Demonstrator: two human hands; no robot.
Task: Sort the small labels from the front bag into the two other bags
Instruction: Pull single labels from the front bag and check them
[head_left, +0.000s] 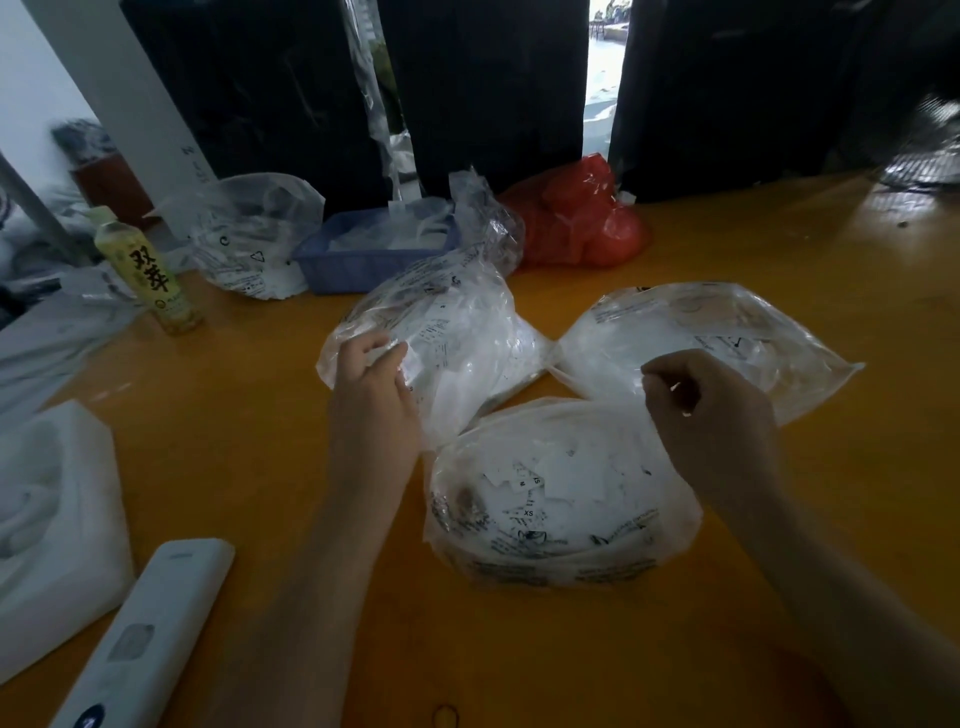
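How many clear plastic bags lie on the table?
4: front bag between the hands, left bag under the left hand, right bag behind the right hand, far bag beside the bottle. Others may be hidden.

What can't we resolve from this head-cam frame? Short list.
- Right hand: fingers curled at the right bag; something small and white shows between them, too small to identify.
- Left hand: at the left bag; its own back hides the grip.
- Front bag: "XS" reads on one label, other print too small and blurred.
- White device: cut off by the bottom edge.
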